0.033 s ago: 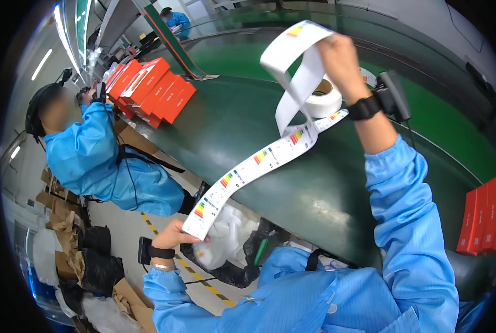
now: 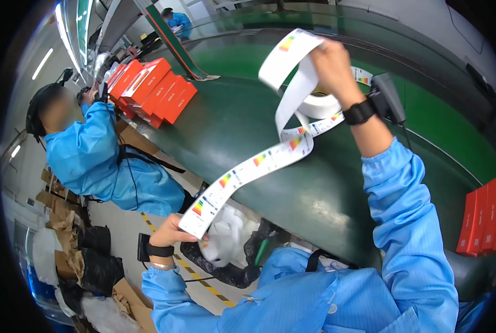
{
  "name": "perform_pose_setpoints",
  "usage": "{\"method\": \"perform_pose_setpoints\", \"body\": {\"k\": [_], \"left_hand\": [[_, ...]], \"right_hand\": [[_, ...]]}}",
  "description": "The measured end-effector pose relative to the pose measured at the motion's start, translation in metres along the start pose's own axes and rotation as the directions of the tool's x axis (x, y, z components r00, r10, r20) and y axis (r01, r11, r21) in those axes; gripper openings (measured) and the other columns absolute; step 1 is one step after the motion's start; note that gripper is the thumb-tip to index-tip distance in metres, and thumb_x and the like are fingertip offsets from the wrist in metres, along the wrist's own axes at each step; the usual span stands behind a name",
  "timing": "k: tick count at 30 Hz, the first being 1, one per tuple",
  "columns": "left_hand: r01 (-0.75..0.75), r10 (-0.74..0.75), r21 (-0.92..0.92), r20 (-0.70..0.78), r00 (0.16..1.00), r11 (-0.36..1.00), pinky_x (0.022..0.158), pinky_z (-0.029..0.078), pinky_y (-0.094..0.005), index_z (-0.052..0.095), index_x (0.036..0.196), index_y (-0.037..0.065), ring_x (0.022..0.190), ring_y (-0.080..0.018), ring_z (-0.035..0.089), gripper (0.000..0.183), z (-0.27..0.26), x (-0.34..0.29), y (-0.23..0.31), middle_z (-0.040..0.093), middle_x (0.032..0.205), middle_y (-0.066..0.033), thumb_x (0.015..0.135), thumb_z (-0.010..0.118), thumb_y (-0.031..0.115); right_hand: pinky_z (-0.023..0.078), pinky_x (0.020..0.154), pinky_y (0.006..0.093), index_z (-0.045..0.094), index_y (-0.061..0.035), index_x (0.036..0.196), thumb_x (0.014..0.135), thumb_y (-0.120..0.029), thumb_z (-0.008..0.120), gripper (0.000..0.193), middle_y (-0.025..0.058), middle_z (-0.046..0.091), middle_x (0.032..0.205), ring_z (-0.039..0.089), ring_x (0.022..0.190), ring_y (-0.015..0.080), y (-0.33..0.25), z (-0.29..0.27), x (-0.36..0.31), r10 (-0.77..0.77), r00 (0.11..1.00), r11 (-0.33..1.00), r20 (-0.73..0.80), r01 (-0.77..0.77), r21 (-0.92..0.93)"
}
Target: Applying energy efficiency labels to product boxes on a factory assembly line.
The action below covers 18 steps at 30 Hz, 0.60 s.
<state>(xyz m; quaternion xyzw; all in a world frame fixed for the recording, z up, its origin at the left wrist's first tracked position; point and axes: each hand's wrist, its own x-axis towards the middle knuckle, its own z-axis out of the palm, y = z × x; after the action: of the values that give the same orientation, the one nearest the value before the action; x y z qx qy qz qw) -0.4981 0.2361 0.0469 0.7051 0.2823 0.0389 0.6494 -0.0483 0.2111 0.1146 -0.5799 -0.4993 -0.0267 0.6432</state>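
While the right hand [image 2: 330, 62] grips the label strip [image 2: 259, 161] high beside its roll [image 2: 319, 105], the left hand [image 2: 173, 230] pinches the free end low, stretching it taut over the green surface [image 2: 248, 127] near 1 co-worker [image 2: 92, 150]

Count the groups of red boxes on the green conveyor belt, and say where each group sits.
2. One stack of red boxes lies at the belt's far left, beside the seated co-worker. A second row of red boxes stands at the right edge; some there may be cut off.
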Motion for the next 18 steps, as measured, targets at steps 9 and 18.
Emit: {"method": "perform_pose_setpoints", "body": {"k": [9, 18], "left_hand": [[-0.17, 0.157, -0.071, -0.167, 0.973, 0.983, 0.059, 0.054, -0.0353, 0.064, 0.089, -0.008, 0.065, -0.0275, 0.066, 0.034, 0.024, 0.021, 0.081, 0.066, 0.083, -0.0213, 0.074, 0.066, 0.021], [-0.284, 0.277, 0.033, 0.143, 0.95, 0.958, 0.061, 0.046, -0.0199, 0.065, 0.093, -0.001, 0.073, -0.0057, 0.057, 0.018, 0.059, 0.087, 0.13, 0.065, 0.083, -0.0026, 0.084, 0.063, 0.014]], "right_hand": [[0.036, 0.096, 0.0452, 0.034, -0.01, 0.134, 0.065, -0.012, 0.067, 0.076, 0.0213, 0.041, 0.129, 0.041, 0.119, 0.0349, -0.017, -0.008, -0.059, 0.025, 0.663, 0.688, 0.748, 0.531, -0.494], [0.036, 0.097, 0.0405, 0.037, -0.0032, 0.131, 0.07, -0.021, 0.067, 0.071, 0.0242, 0.046, 0.124, 0.043, 0.118, 0.0368, -0.071, 0.032, -0.11, -0.521, 0.62, 0.851, 0.586, 0.428, 0.305]]}}
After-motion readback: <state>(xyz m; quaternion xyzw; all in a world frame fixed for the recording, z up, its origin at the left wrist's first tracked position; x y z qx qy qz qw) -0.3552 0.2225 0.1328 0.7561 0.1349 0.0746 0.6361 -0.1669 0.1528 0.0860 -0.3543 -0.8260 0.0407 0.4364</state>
